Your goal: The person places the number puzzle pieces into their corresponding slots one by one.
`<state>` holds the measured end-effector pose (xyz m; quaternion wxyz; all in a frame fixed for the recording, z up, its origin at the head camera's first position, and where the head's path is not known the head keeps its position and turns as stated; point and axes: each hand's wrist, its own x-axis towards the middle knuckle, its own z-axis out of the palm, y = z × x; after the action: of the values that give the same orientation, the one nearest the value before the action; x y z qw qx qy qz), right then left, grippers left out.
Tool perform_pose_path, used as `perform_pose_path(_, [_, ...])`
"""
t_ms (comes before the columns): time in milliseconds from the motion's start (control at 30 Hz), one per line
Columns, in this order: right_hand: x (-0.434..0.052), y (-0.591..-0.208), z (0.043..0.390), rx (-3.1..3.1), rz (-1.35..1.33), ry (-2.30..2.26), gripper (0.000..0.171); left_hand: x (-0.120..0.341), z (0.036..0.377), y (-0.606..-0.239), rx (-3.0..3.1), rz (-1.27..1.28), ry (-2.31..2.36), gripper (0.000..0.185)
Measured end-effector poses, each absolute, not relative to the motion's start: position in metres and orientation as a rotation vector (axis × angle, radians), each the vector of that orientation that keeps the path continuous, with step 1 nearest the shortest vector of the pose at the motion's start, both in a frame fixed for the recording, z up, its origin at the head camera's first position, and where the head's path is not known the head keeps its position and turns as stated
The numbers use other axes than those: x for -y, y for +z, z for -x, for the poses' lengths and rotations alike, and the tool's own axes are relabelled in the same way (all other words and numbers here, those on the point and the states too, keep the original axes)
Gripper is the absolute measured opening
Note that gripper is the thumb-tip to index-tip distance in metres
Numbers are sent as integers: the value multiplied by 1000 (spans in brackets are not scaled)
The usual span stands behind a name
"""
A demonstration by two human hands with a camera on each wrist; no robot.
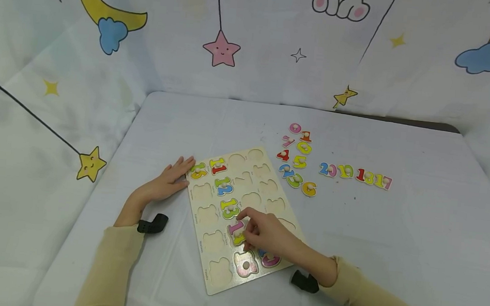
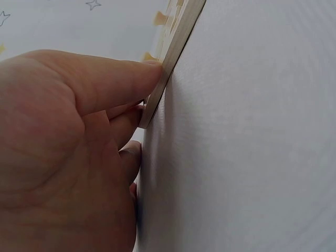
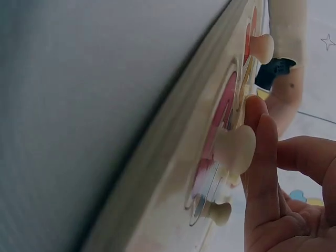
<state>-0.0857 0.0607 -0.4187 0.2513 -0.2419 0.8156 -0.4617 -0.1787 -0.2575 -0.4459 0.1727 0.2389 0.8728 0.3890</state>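
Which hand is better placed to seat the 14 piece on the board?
Right, probably. The right hand already pinches the 14 piece over the board's middle column. The left hand lies flat at the board's left edge by the 15 piece, steadying it.

head view looks down from above; both wrist views sit very near, sharing the puzzle board (image 1: 240,211) edge.

Your table (image 1: 394,244) wears a pale cloth. On it lies the puzzle board (image 1: 216,277), with loose number pieces (image 1: 298,161) clustered just beside its far corner and a row of pieces (image 1: 355,175) farther right.
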Motion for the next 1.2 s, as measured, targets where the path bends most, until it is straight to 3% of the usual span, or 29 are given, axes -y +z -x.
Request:
perform_pose_path(467, [-54, -419, 86, -2272, 659, -1136, 28, 257, 179, -447, -2494, -680, 1084, 61])
perform_pose_path(900, [-56, -424, 88, -2471, 840, -906, 29, 255, 179, -444, -2483, -679, 1098, 61])
perform_pose_path(1200, [-53, -423, 86, -2498, 782, -818, 31, 254, 177, -441, -2484, -672, 1109, 61])
